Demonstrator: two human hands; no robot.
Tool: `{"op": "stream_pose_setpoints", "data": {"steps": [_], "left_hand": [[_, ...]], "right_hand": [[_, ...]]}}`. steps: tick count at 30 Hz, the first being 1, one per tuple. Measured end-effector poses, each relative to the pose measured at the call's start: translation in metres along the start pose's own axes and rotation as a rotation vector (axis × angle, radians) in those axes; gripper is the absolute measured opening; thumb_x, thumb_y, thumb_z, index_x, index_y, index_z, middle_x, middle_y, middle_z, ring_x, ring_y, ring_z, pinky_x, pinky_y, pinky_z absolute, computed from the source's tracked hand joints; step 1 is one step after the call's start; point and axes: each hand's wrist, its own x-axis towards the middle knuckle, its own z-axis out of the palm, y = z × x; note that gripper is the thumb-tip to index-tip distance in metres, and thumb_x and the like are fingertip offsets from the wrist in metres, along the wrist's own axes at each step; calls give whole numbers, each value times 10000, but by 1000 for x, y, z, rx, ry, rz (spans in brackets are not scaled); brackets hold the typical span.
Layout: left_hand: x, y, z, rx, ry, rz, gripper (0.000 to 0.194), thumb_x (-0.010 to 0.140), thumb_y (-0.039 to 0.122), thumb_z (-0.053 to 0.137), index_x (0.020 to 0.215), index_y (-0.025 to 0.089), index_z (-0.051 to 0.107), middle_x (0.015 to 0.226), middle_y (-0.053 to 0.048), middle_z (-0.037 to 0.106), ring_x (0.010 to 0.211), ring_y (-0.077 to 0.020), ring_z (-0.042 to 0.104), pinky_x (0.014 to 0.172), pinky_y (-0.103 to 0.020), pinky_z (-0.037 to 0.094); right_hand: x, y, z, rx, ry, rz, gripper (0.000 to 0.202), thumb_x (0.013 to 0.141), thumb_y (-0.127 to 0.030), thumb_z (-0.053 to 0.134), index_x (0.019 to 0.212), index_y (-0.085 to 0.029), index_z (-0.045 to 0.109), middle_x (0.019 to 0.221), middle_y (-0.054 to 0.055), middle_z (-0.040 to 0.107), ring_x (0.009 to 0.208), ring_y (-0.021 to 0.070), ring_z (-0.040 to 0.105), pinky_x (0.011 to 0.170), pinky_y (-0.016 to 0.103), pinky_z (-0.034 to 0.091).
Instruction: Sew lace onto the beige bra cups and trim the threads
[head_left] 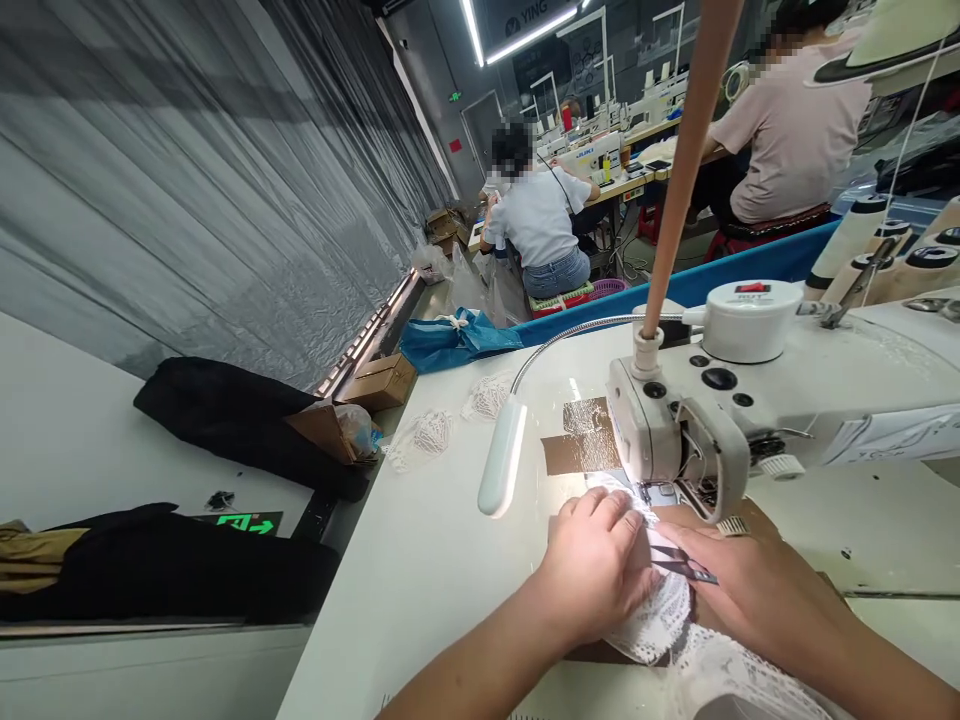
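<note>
White lace fabric (pixel 660 620) lies beneath the head of a sewing machine (pixel 652 430) and trails toward the lower right. My left hand (pixel 596 560) rests on the lace just in front of the needle area, its fingers bent and pressed together on the cloth. To the right, my right hand (pixel 750 575) is closed around small dark thread snips (pixel 682 565), whose blades point left toward my left hand and lie over the lace. Some of the right fingers are hidden under the palm.
A lamp (pixel 502 460) on a bent metal neck hangs left of the machine. Lace pieces (pixel 424 440) lie at the table's left edge. Thread cones (pixel 847 240) stand at the back right. Two people (pixel 544 215) sit at machines beyond a blue cloth (pixel 457 340).
</note>
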Motion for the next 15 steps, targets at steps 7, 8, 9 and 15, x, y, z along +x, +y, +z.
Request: {"op": "stream_pose_setpoints", "data": {"steps": [7, 8, 9, 15], "left_hand": [[10, -18, -7, 40, -51, 94, 565, 874, 429, 548, 1364, 149, 515, 1406, -133, 530, 1266, -331, 464, 1042, -481, 413], [12, -20, -8, 45, -59, 106, 570, 873, 431, 548, 1367, 148, 515, 1409, -135, 528, 1267, -332, 465, 1041, -476, 411], [14, -23, -9, 50, -68, 116, 580, 868, 433, 551, 1372, 149, 514, 1411, -135, 528, 1266, -332, 468, 1039, -471, 410], [23, -36, -14, 77, -106, 193, 603, 840, 433, 552, 1367, 142, 526, 1363, -138, 569, 1236, -340, 499, 1030, -472, 409]], "right_hand": [[-8, 8, 20, -60, -40, 5, 377, 823, -181, 492, 1159, -296, 620, 912, 51, 748, 671, 230, 683, 582, 303, 453], [-8, 9, 21, -59, -39, 14, 380, 820, -170, 487, 1153, -294, 620, 959, 51, 751, 643, 218, 677, 542, 291, 433], [-8, 9, 20, -56, -39, 21, 371, 816, -163, 486, 1136, -292, 624, 1007, 51, 749, 621, 206, 671, 509, 282, 412], [-4, 4, 10, -50, -6, -7, 244, 806, -198, 543, 1000, -294, 656, 1023, 46, 733, 732, 230, 655, 582, 295, 414]]}}
